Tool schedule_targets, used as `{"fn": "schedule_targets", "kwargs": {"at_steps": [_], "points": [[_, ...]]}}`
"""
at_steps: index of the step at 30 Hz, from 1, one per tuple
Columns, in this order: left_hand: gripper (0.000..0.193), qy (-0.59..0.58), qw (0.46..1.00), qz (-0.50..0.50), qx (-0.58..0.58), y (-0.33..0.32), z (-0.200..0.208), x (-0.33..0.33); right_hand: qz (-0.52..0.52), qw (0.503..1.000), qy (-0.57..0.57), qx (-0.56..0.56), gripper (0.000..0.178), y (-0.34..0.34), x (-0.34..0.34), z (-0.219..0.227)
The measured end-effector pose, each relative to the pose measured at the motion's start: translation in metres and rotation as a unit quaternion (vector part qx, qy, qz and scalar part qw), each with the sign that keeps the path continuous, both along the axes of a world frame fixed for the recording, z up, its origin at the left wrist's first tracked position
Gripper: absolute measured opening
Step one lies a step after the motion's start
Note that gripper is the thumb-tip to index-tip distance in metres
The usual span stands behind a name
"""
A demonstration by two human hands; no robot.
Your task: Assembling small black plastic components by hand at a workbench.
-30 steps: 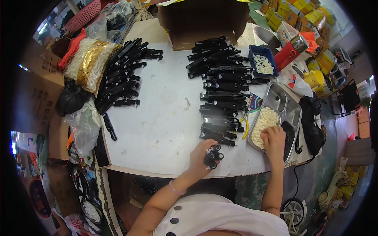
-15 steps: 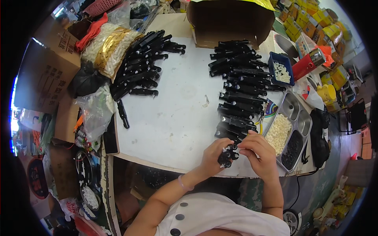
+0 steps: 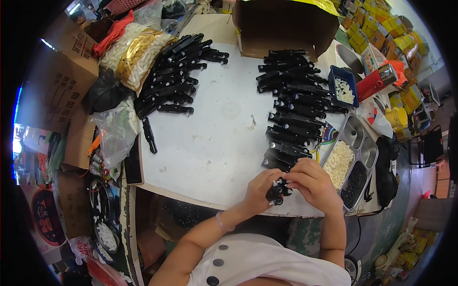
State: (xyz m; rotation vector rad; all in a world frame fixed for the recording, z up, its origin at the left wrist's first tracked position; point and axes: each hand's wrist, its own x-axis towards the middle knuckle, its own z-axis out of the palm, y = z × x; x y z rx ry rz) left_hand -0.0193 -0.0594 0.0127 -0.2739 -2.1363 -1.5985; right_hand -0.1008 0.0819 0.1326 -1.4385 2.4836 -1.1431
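Note:
My left hand (image 3: 257, 192) is wrapped round a bundle of slim black tubular pieces (image 3: 275, 194), their round ends turned toward me and some showing white tips. At the bundle's upper right, my right hand (image 3: 315, 185) has thumb and fingers pinched together; whatever sits between them is too small to make out. Just beyond both hands, a row of similar black pieces (image 3: 296, 121) runs up the right of the white table (image 3: 214, 143). To the right stands a metal compartment tray (image 3: 352, 209) with small cream pieces (image 3: 339, 159) and small black pieces (image 3: 354, 187).
A second pile of black pieces (image 3: 174, 78) lies at the far left beside a bag of white parts (image 3: 138, 57). An open cardboard box (image 3: 281, 28) is at the back. At right are a blue bin (image 3: 350, 100) and a red cylinder (image 3: 374, 83). A phone-like dark slab (image 3: 134, 164) lies at the left edge.
My right hand has come in closer to the bundle's ends, fingers still pinched. My left hand keeps its hold, with the bundle slightly turned. The whole view has shifted a little.

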Motion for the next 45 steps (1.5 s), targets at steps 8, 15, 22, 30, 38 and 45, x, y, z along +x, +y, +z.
{"fn": "schedule_targets", "kwargs": {"at_steps": [8,15,22,30,38,45], "points": [[0.050,0.016,1.000,-0.008,-0.015,0.001,0.000,0.001,-0.017,0.995,0.100,0.021,0.019,0.008,0.008,0.002],[0.047,0.041,0.999,0.010,-0.023,0.005,-0.010,0.001,0.004,0.916,0.259,0.306,0.014,-0.011,0.026,0.031],[0.043,0.078,0.996,0.034,-0.040,0.013,-0.009,-0.002,0.005,0.955,0.116,0.274,0.014,-0.004,0.019,0.028],[0.049,0.066,0.997,0.024,-0.004,0.009,-0.010,-0.002,-0.420,0.859,0.147,0.254,0.012,0.122,-0.012,-0.015],[0.051,0.025,0.999,0.016,-0.039,0.001,-0.002,0.001,-0.387,0.903,0.096,0.161,0.016,0.128,-0.015,-0.060],[0.060,-0.001,0.999,-0.017,-0.031,0.000,-0.003,0.002,-0.479,0.873,0.017,0.086,0.014,0.125,-0.006,-0.055]]}}
